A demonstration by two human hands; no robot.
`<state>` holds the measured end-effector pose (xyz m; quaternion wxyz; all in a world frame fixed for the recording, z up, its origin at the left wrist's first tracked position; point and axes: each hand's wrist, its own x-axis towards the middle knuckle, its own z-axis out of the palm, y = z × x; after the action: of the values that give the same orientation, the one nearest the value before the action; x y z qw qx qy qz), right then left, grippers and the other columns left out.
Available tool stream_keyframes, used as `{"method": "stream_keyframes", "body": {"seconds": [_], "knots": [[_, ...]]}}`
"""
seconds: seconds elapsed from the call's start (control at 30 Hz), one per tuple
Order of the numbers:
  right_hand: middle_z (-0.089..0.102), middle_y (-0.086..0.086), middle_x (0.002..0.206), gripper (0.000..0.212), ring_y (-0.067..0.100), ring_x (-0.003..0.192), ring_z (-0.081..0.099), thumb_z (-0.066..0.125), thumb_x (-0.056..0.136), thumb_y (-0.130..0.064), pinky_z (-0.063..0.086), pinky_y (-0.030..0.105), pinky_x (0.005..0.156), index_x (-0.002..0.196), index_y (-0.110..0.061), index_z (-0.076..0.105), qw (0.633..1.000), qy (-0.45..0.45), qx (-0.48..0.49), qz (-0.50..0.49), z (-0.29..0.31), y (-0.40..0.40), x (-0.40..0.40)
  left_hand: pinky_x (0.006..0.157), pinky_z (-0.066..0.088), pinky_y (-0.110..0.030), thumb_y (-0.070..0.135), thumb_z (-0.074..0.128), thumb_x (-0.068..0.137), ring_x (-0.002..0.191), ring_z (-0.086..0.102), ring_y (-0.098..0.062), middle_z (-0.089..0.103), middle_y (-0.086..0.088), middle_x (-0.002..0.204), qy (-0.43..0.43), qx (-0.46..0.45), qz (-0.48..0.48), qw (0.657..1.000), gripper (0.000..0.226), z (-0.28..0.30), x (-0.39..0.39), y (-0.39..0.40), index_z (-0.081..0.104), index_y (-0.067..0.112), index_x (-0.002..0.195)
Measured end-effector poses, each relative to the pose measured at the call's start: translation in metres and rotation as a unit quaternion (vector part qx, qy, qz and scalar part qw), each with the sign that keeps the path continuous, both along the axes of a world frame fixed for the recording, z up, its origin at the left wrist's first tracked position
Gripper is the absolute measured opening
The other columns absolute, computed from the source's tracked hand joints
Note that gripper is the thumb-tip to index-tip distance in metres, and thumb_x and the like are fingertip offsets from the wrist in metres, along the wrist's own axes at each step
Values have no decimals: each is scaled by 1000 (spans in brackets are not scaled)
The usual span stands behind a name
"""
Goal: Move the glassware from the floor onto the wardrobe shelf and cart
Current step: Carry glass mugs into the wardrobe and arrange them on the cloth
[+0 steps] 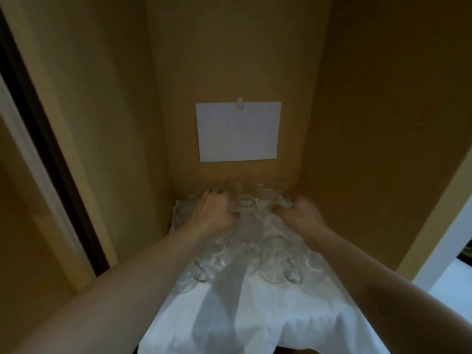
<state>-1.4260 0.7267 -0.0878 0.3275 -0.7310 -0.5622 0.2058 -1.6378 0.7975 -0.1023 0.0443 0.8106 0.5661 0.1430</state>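
Observation:
Several clear glasses [274, 261] stand packed together on a white cloth [255, 320] that covers the wardrobe shelf. My left hand [213, 209] reaches over them to the back left, its fingers curled around a glass near the back wall. At the back right, my right hand [297, 209] grips another clear glass [283, 200] by its top. The frame is dim and blurred, so the glasses under my hands are hard to make out.
Brown wardrobe walls close in on the left, back and right. A white sheet of paper [238, 131] hangs on the back wall under a clip. The cloth's front edge drapes over the shelf front. A dark door frame [43, 139] runs down the left.

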Motion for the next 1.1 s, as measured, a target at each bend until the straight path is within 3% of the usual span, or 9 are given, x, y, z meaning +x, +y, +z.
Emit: {"method": "stream_keyframes", "body": {"seconds": [0.07, 0.13, 0.23, 0.4, 0.53, 0.63, 0.73, 0.9, 1.1], "knots": [[56, 1, 142, 67, 22, 124, 56, 63, 88, -57, 45, 27, 99, 144, -22, 50, 999, -31, -5, 36, 5, 17, -17, 99, 44, -37, 47, 65, 88, 126, 50, -32, 56, -10, 137, -35, -34, 34, 998, 61, 2, -13, 10, 51, 21, 142], [56, 2, 142, 66, 21, 126, 54, 64, 91, -51, 37, 19, 93, 146, -19, 49, 996, -65, -13, 65, 10, 33, -33, 91, 51, -32, 40, 69, 88, 116, 58, -29, 61, -9, 130, -96, -80, 65, 990, 56, -1, -24, 22, 56, 18, 138], [58, 5, 138, 64, 22, 121, 56, 68, 89, -48, 44, 24, 91, 142, -17, 51, 992, -75, -22, 95, 9, 66, -47, 92, 55, -34, 47, 72, 78, 111, 62, -24, 65, -1, 124, -154, -95, 99, 978, 57, -4, -33, 40, 59, 27, 129], [55, 4, 142, 73, 21, 125, 55, 73, 85, -43, 44, 22, 92, 147, -16, 46, 982, -97, -34, 156, -2, 132, -58, 93, 52, -36, 41, 69, 85, 117, 59, -30, 64, -7, 125, -143, -80, 159, 974, 43, -10, -42, 83, 61, 21, 123], [62, 8, 129, 61, 24, 116, 60, 74, 85, -40, 50, 27, 90, 136, -12, 56, 971, -126, -54, 198, -7, 183, -64, 94, 54, -34, 43, 68, 82, 118, 61, -26, 66, -2, 128, -149, -111, 200, 962, 51, -15, -52, 120, 62, 23, 129], [66, 9, 115, 51, 26, 106, 64, 77, 79, -37, 56, 32, 82, 119, -8, 64, 957, -167, -55, 229, -10, 225, -71, 82, 49, -28, 50, 70, 77, 111, 61, -27, 66, -5, 123, -123, -117, 232, 958, 53, -23, -59, 153, 62, 23, 122], [63, 8, 122, 54, 28, 112, 61, 74, 80, -37, 55, 37, 90, 125, -11, 61, 930, -226, -72, 280, -15, 263, -85, 75, 41, -27, 40, 70, 85, 110, 61, -29, 65, -5, 118, -100, -126, 247, 955, 44, -27, -57, 175, 60, 18, 121], [64, 5, 120, 33, 27, 112, 62, 61, 90, -29, 54, 37, 86, 121, -18, 63, 872, -344, -61, 342, -40, 304, -108, 94, 53, -39, 59, 61, 77, 111, 62, -30, 67, -2, 118, -88, -147, 275, 946, 50, -60, -54, 218, 62, 29, 118], [61, 11, 131, 37, 31, 123, 57, 57, 96, -23, 47, 41, 94, 130, -10, 61, 862, -329, -102, 373, -59, 325, -117, 105, 45, -38, 54, 68, 80, 131, 52, -30, 55, -5, 142, -109, -163, 256, 947, 69, -77, -42, 236, 51, 25, 141]]}}
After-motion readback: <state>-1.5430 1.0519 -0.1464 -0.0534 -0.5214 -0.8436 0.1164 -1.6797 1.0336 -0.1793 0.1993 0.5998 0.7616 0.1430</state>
